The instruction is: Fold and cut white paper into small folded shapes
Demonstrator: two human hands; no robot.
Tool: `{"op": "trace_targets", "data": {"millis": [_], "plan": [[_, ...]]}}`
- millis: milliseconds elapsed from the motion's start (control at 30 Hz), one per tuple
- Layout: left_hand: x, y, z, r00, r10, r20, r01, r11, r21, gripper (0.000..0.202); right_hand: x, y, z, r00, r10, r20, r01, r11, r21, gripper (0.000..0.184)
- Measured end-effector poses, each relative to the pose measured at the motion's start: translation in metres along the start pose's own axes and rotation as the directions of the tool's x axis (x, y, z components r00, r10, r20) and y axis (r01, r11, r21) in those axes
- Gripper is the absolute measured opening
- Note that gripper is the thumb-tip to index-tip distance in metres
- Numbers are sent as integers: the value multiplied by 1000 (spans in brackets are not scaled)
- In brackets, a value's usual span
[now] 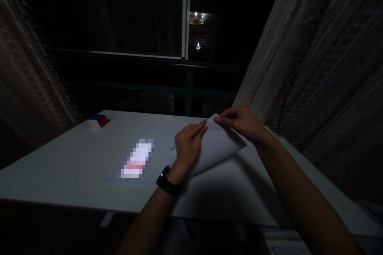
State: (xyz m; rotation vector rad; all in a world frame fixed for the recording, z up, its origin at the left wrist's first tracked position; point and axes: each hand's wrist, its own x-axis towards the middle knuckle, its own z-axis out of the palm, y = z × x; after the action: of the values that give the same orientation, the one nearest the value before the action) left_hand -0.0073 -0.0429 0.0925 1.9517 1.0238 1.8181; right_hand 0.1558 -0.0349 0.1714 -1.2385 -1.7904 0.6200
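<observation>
A folded white sheet of paper [220,147] lies on the white table [74,163] in front of me. My left hand [188,145], with a dark watch on the wrist, lies on the paper's left part with its fingers together and pressed along the fold. My right hand [239,121] pinches the paper's far corner between thumb and fingers. Part of the sheet is hidden under my left hand.
A pixelated flat item [137,159] lies on a pale sheet left of the paper. A red, white and blue cube [98,121] sits at the table's far left corner. Curtains [314,67] hang on both sides of a dark window [119,16].
</observation>
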Motion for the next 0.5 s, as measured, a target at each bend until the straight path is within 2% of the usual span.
{"op": "trace_targets", "data": {"millis": [200,367,500], "plan": [[0,1,-1,999,-41,3,41,998,-37,23,-2,-1,3,1000,-22,-15,22,1000,10,28],[0,1,-2,998,-63,-10,62,995,-73,23,-1,-1,6,1000,8,-22,-8,999,38,30],[0,0,-3,999,-47,-12,46,996,-76,23,0,-1,7,999,7,-33,-6,1000,29,32]]}}
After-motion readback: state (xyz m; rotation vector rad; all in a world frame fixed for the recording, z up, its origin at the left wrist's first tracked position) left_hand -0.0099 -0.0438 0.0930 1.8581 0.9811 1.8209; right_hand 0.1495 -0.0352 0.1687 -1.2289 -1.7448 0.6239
